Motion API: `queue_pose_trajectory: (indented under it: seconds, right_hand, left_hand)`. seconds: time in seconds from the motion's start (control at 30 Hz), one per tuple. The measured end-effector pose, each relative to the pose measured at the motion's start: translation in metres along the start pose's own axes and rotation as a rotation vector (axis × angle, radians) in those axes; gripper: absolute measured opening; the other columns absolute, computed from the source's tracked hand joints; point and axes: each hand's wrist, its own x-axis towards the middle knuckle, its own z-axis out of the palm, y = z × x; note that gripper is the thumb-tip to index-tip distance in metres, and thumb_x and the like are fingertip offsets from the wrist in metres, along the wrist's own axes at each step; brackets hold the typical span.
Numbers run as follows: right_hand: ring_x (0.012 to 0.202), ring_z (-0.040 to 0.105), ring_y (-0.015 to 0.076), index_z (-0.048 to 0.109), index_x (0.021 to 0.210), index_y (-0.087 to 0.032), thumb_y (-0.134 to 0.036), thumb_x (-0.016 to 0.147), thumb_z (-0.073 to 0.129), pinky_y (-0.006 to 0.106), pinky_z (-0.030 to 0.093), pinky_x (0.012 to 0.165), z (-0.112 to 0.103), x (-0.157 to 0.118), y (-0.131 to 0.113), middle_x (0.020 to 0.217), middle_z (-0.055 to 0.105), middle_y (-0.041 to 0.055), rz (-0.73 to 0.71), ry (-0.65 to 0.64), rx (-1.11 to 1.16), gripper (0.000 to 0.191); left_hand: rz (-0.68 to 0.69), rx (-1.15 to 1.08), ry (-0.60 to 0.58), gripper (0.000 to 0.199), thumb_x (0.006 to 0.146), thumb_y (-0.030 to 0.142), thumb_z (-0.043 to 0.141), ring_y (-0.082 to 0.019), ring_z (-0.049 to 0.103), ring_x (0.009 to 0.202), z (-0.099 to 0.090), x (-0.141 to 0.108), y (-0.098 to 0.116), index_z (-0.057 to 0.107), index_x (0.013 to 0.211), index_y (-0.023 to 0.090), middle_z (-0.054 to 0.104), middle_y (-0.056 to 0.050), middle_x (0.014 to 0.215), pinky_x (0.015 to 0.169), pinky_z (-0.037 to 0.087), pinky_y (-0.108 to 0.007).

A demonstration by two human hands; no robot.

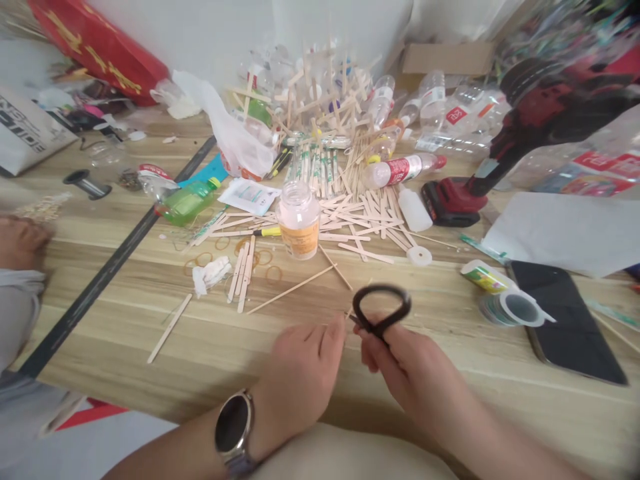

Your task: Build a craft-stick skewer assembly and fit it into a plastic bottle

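My right hand (417,370) is closed on black-handled scissors (381,289). One handle loop stands up above the fingers, and the short blades point left toward my left hand. My left hand (305,367), with a watch (234,423) on its wrist, is closed in a pinch, its fingertips close to the blades. A thin wooden stick (349,311) shows at those fingertips, partly hidden and blurred. Just beyond the hands, two thin wooden skewers (295,288) lie on the wooden table (240,347).
A clear jar (299,223) stands before a heap of craft sticks (363,217). Right are a phone (567,320), a solder-like wire tube (515,308) and a red cordless tool (530,127). Left are flat sticks (241,275), a green bottle (187,202) and another person's hand (23,243).
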Motion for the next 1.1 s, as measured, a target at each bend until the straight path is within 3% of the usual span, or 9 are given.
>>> queue_pose_trajectory:
  seconds: [0.13, 0.3, 0.37, 0.47, 0.57, 0.7, 0.83, 0.97, 1.1]
  right_hand:
    - [0.055, 0.068, 0.0180, 0.063, 0.095, -0.015, -0.013, 0.089, 0.036, 0.024, 0.045, 0.046, 0.004, -0.003, 0.006, 0.072, 0.073, 0.0078, -0.198, 0.191, -0.254, 0.028]
    - [0.040, 0.060, 0.0109, 0.050, 0.061, -0.021, -0.020, 0.096, 0.035, 0.018, 0.045, 0.044, -0.002, 0.005, -0.005, 0.046, 0.062, -0.0028, 0.066, -0.114, 0.213, 0.038]
    - [0.040, 0.061, 0.0128, 0.051, 0.062, -0.021, -0.019, 0.095, 0.036, 0.020, 0.043, 0.042, -0.001, 0.005, -0.003, 0.048, 0.063, -0.0014, -0.008, -0.023, 0.104, 0.037]
    - [0.044, 0.063, 0.0169, 0.060, 0.082, -0.018, -0.014, 0.093, 0.037, 0.025, 0.042, 0.042, 0.000, 0.003, 0.007, 0.059, 0.069, 0.0027, -0.213, 0.217, -0.172, 0.026]
    - [0.053, 0.066, 0.0154, 0.059, 0.087, -0.019, -0.010, 0.092, 0.038, 0.023, 0.046, 0.049, -0.003, 0.001, 0.012, 0.068, 0.070, 0.0026, -0.295, 0.231, -0.136, 0.023]
    - [0.059, 0.065, 0.0132, 0.057, 0.084, -0.020, -0.012, 0.094, 0.040, 0.021, 0.049, 0.054, -0.009, 0.002, 0.010, 0.069, 0.068, 0.0011, -0.326, 0.155, 0.032, 0.022]
    - [0.059, 0.065, 0.0128, 0.058, 0.086, -0.020, -0.012, 0.094, 0.041, 0.020, 0.051, 0.053, -0.012, -0.002, 0.012, 0.069, 0.067, 0.0002, -0.292, 0.149, 0.064, 0.020]
    - [0.069, 0.071, 0.0154, 0.058, 0.071, -0.022, -0.014, 0.092, 0.043, 0.021, 0.054, 0.058, -0.017, -0.009, 0.017, 0.072, 0.070, 0.0014, -0.158, 0.213, 0.028, 0.027]
    - [0.072, 0.072, 0.0170, 0.058, 0.069, -0.023, -0.017, 0.092, 0.043, 0.022, 0.055, 0.057, -0.024, -0.011, 0.012, 0.071, 0.071, 0.0010, -0.089, 0.212, -0.031, 0.028]
  left_hand:
    - [-0.128, -0.096, -0.074, 0.023, 0.095, 0.011, 0.033, -0.017, 0.059, 0.049, -0.004, 0.002, 0.003, 0.056, 0.096, 0.012, 0.062, -0.001, 0.059, 0.045, 0.043, -0.028]
    - [0.108, 0.093, 0.050, 0.028, 0.092, 0.004, 0.033, -0.021, 0.062, 0.055, 0.002, -0.002, -0.004, 0.052, 0.111, 0.001, 0.068, -0.008, 0.067, 0.049, 0.043, -0.031]
    - [0.034, -0.015, 0.016, 0.026, 0.093, 0.007, 0.033, -0.020, 0.060, 0.056, 0.003, -0.002, -0.004, 0.055, 0.108, 0.004, 0.067, -0.008, 0.067, 0.050, 0.041, -0.030]
    - [-0.316, -0.475, -0.157, 0.027, 0.098, 0.022, 0.034, -0.015, 0.052, 0.054, -0.004, 0.003, -0.001, 0.058, 0.089, 0.014, 0.058, -0.002, 0.062, 0.051, 0.036, -0.026]
    - [-0.684, -1.194, -0.335, 0.032, 0.098, 0.040, 0.038, -0.009, 0.039, 0.050, -0.015, 0.009, 0.002, 0.056, 0.085, 0.017, 0.045, 0.005, 0.057, 0.049, 0.031, -0.021]
    - [-0.875, -2.117, -0.484, 0.028, 0.095, 0.040, 0.046, -0.006, 0.020, 0.041, -0.021, 0.013, 0.005, 0.051, 0.079, 0.017, 0.029, 0.010, 0.047, 0.044, 0.023, -0.018]
    - [-0.932, -2.504, -0.350, 0.018, 0.091, 0.029, 0.055, -0.006, 0.011, 0.040, -0.022, 0.013, 0.002, 0.053, 0.077, 0.017, 0.021, 0.012, 0.043, 0.042, 0.021, -0.016]
    - [-0.924, -2.345, 0.009, 0.023, 0.087, 0.031, 0.061, -0.008, 0.010, 0.043, -0.026, 0.014, -0.010, 0.050, 0.070, 0.020, 0.017, 0.011, 0.045, 0.042, 0.020, -0.017]
    - [-0.894, -1.472, -0.240, 0.030, 0.093, 0.040, 0.048, -0.008, 0.026, 0.046, -0.027, 0.012, -0.014, 0.063, 0.081, 0.018, 0.033, 0.008, 0.049, 0.045, 0.022, -0.020]
